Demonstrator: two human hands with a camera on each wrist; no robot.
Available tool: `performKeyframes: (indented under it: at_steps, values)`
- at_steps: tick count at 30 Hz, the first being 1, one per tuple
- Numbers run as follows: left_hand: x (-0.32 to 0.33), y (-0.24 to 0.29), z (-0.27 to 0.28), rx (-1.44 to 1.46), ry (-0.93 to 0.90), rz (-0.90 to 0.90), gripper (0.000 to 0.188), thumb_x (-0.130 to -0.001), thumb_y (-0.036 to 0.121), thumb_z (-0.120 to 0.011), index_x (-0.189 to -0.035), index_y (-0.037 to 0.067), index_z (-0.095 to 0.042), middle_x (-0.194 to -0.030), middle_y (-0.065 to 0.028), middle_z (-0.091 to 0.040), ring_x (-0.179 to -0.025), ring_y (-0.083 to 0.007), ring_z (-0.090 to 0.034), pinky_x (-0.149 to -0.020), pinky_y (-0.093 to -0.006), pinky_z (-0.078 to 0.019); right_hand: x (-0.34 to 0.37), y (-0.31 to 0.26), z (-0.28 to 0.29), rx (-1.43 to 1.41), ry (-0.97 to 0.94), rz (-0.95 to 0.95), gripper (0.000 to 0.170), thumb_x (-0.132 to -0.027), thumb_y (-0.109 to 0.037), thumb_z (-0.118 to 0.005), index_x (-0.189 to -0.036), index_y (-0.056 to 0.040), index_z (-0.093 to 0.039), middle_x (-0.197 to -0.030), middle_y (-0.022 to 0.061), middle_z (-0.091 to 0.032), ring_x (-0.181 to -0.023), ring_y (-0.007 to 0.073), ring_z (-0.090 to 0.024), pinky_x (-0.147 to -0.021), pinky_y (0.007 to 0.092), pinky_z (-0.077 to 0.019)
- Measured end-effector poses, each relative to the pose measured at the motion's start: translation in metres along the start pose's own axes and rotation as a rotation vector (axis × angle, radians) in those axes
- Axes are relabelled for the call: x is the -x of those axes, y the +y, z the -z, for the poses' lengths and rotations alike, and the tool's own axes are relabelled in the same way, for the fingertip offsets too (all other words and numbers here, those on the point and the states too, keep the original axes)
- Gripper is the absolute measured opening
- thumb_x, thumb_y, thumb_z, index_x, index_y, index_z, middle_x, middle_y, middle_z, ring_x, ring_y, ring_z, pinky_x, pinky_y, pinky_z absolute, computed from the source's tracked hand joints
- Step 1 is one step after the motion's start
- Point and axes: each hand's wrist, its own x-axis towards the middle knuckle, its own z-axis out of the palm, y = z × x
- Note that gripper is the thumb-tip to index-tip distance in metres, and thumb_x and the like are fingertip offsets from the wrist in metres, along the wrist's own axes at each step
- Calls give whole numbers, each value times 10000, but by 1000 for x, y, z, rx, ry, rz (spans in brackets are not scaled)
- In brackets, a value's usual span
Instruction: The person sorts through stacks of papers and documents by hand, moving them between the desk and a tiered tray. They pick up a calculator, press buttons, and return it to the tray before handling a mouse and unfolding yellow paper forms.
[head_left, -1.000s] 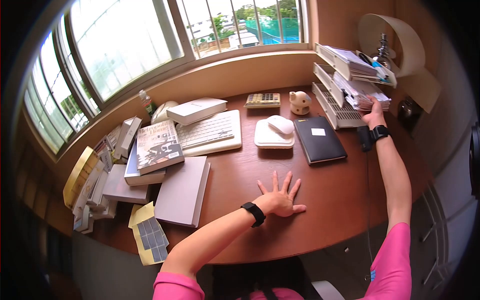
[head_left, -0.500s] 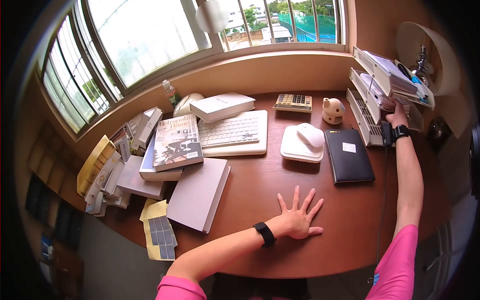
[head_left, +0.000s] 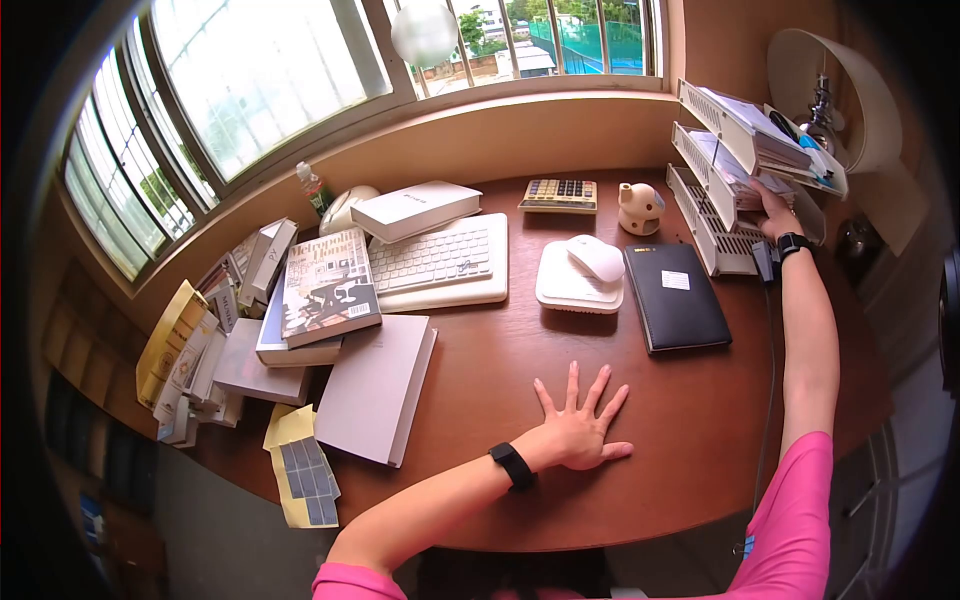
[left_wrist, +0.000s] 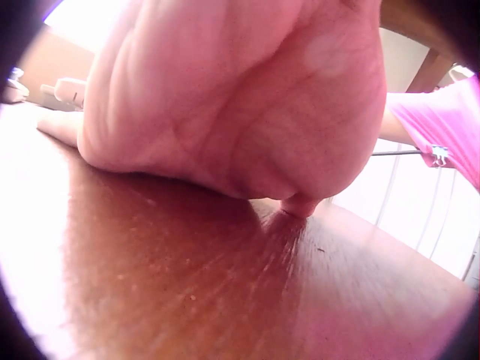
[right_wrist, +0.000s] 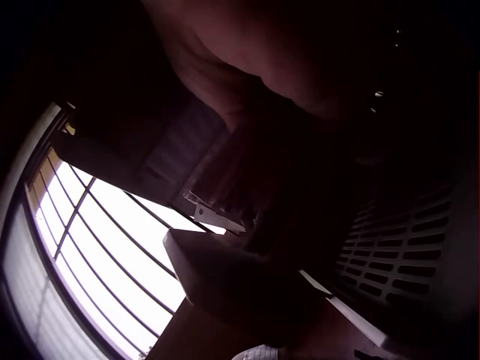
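Observation:
My left hand lies palm down on the brown desk, fingers spread and holding nothing; in the left wrist view its palm meets the wood. At the right, my right hand grips the front edge of the papers in the middle level of a white tiered tray, thumb on top and the other fingers mostly hidden. More papers and pens lie in the top level. The right wrist view is dark, with the right hand beside a slotted tray wall.
A black notebook, a mouse on a white box, a calculator and a spotted figurine are near the tray. Books and a keyboard cover the left side. A lamp stands behind the tray.
The head view has shifted. The papers under my right hand have gone further into the middle level, and that hand has moved in with them. My left hand stays spread on the desk.

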Motion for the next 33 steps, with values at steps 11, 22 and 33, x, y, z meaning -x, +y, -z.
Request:
performKeyframes:
  at_steps: [11, 22, 33]
  values:
    - [0, -2, -3, 31, 16, 2, 911, -855, 743, -341, -1531, 209, -46, -1585, -112, 105, -1396, -477, 184, -926, -827, 40, 19, -3, -10, 101, 129, -23, 268, -836, -155, -670, -1069, -43, -599, -1073, 153, -649, -941, 283, -649, -817, 453, -577]
    - [0, -3, -3, 50, 7, -7, 931, -843, 761, -332, -1531, 208, -35, -1582, -107, 120, -1398, -461, 194, -939, -820, 41, 172, 17, -102, 823, -51, 56, 197, -834, -202, -596, -902, -19, -575, -678, 48, -564, -564, 211, -641, -484, 355, -559]
    - [-6, -92, 44, 170, 84, 387, 1252, -580, 765, -698, -1524, 226, -77, -1553, -247, 44, -1295, -681, 19, -858, -852, -190, 121, 118, -253, 1675, -245, 599, 276, -791, -166, -582, -1013, -4, -603, -989, 255, -658, -976, 406, -625, -905, 438, -483]
